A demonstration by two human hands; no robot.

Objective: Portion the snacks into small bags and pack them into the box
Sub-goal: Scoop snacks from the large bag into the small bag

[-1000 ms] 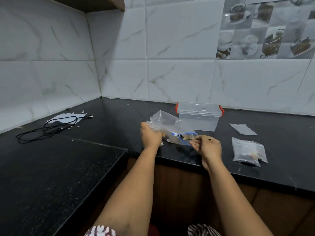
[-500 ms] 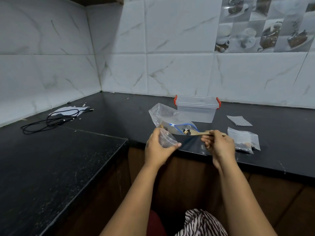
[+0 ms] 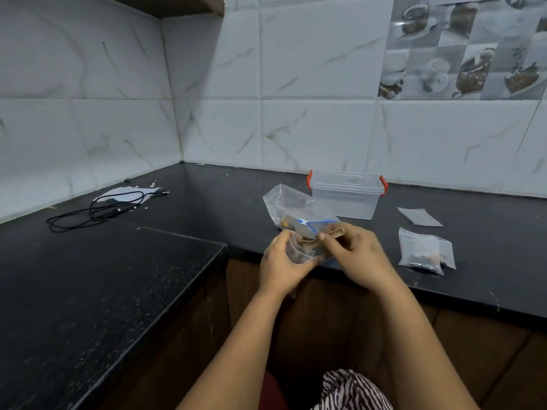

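While the left hand (image 3: 281, 264) cups a small clear bag (image 3: 297, 252) with its fingers curled round it, the right hand (image 3: 356, 255) pinches the handle of a wooden spoon (image 3: 318, 239), whose bowl end sits at the mouth of that bag. Both hands are held just above the front edge of the black worktop (image 3: 207, 202). Dark bits show inside the small bag, though what they are cannot be told.

Just behind the hands lies a larger clear bag with a blue zip strip (image 3: 296, 208), crumpled and open on the worktop, with a few snacks visible inside. Beyond it, near the tiled wall, stands a clear plastic box with red clips (image 3: 346, 193), its lid on. To the right of the hands rests a filled small bag (image 3: 424, 251) with dark and brown pieces at its bottom, and behind that lies a flat empty small bag (image 3: 418, 216). Well apart, at the far left of the worktop, a black cable (image 3: 97, 211) lies coiled, partly over a white sheet of paper (image 3: 124, 193).
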